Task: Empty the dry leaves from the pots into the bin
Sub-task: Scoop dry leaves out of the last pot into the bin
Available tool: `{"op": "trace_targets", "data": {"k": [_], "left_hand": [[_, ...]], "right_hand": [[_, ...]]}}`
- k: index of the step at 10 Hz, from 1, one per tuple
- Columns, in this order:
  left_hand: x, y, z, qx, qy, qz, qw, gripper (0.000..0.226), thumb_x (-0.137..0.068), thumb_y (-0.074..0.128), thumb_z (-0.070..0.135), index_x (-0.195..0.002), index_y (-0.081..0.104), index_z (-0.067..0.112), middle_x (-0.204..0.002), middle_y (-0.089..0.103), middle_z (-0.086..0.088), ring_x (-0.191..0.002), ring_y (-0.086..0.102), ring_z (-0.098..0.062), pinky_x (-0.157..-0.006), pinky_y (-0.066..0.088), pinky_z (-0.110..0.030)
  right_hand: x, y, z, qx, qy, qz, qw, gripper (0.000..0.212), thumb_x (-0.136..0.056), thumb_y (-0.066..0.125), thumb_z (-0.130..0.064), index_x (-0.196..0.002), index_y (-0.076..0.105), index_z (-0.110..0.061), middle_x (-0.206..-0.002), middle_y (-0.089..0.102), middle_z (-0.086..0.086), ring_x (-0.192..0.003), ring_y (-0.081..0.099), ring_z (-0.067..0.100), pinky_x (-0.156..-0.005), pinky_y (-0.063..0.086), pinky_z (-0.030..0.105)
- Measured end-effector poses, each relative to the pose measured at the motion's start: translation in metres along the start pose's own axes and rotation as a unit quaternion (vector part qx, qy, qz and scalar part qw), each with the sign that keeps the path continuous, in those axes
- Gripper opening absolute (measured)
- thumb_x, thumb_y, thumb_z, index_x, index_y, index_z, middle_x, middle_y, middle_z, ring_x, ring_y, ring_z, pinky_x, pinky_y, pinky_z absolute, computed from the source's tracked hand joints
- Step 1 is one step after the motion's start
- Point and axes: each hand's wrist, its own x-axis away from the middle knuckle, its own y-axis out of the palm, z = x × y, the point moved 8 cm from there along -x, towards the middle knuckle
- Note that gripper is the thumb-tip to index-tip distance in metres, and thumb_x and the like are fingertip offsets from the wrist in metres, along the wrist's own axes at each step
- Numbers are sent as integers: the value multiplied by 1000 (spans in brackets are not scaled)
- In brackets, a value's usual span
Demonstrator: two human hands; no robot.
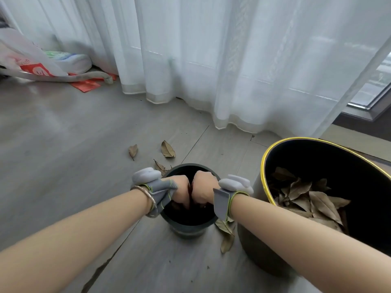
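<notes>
Nearest the viewer, both forearms run forward and meet over a dark round pot (191, 224) standing on the grey floor (63, 144). The left hand (179, 190) and right hand (203, 190) are plunged knuckles-up into its mouth, side by side and touching; the fingers curl downward into the dark interior, likely gathering dry leaves from the bottom, but whether they actually clutch any I cannot tell, since the fingertips are lost in shadow. Working both hands together suggests a scoop meant to lift a bundle in one go. Just beside the pot at 3 o'clock stands the bin (264, 166) with its yellow rim, close enough that a lifted handful need only swing a short way right; a heap of brown leaves (313, 199) already lies inside. The gap between pot and bin is narrow, and fallen leaves (226, 231) lie there at about 4 o'clock, so spills are likely at that edge. More stray leaves (167, 149) lie beyond the pot at 11 to 12 o'clock. Open floor spreads toward 9 and 10 o'clock. Farther off hangs a white curtain (232, 60), with a plastic bag (31, 60) at far 10 o'clock.
</notes>
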Motion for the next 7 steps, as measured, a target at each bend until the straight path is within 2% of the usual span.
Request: {"op": "trace_targets", "data": {"k": [1,2,3,4,5,6,7], "left_hand": [[28,-18,8,129,2,-16,992,11,-84,66,8,-93,60,9,-71,58,1,-58,54,-6,-44,46,-11],[50,-38,17,190,20,4,982,29,-82,70,9,-110,66,7,-91,62,-7,-71,58,-13,-59,53,-14],[71,-58,34,215,45,25,975,22,-83,69,10,-105,66,12,-88,62,-3,-68,60,-8,-61,53,-13],[93,-86,57,227,75,58,969,25,-83,71,18,-107,65,17,-92,65,-2,-72,60,-6,-61,53,-10],[109,-104,80,230,103,63,966,21,-84,70,18,-105,67,17,-93,68,-4,-78,61,-9,-68,55,-13],[128,-121,123,224,167,74,957,26,-85,68,16,-110,66,9,-95,70,-5,-78,63,-9,-71,54,-11],[132,-119,164,216,213,73,950,28,-85,68,16,-111,66,6,-108,70,-16,-88,65,-16,-94,54,-33]], "right_hand": [[9,-15,2,-48,-51,3,998,24,-87,61,-8,-110,65,-2,-108,68,13,-96,66,22,-81,52,28],[27,-41,5,-84,-69,22,994,29,-83,67,-11,-111,67,-3,-92,67,11,-82,65,20,-74,57,28],[48,-66,14,-114,-89,15,989,31,-79,70,-9,-108,68,2,-93,68,12,-84,68,22,-85,56,31],[75,-103,24,-164,-109,23,980,30,-78,69,1,-107,66,8,-86,66,15,-58,61,16,-67,57,23],[96,-134,34,-112,-119,86,983,29,-77,71,-10,-104,70,1,-94,71,17,-85,70,24,-87,55,34],[128,-167,62,-95,-103,122,983,24,-76,73,-12,-99,73,-7,-90,74,10,-77,68,18,-77,54,28],[148,-182,93,-75,-73,144,984,18,-74,74,-17,-92,74,-16,-72,66,1,-59,56,9,-54,40,18]]}}
